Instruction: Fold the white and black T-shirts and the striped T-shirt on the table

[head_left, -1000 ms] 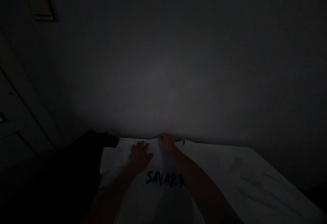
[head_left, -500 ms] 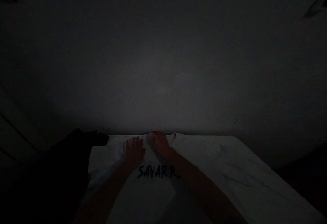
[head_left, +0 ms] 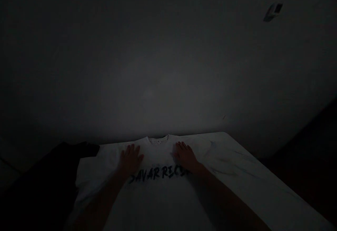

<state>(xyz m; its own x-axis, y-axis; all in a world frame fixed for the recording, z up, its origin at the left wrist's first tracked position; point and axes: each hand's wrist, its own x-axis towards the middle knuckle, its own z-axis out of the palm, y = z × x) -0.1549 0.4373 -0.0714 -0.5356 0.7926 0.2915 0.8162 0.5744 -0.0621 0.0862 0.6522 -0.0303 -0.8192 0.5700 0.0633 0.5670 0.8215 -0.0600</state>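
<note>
A white T-shirt (head_left: 155, 203) with dark lettering across its chest lies spread on a pale table (head_left: 242, 167), its neckline near the wall. My left hand (head_left: 131, 158) rests flat on the shirt left of the neckline, fingers spread. On the other side of the neckline, my right hand (head_left: 185, 155) lies flat on the shirt with its fingers stretched out. Neither hand grips the cloth. My forearms cover part of the shirt's sides, and the right end of the lettering is partly hidden.
Dark cloth (head_left: 50, 185) lies along the table's left side. A grey wall (head_left: 168, 62) rises behind the table, with a small object (head_left: 273, 12) on it at the upper right. The scene is very dim.
My right hand has moved right, from the neckline to the shirt's right side, uncovering the collar and more lettering. My left hand stays flat. The view has shifted and tilted.
</note>
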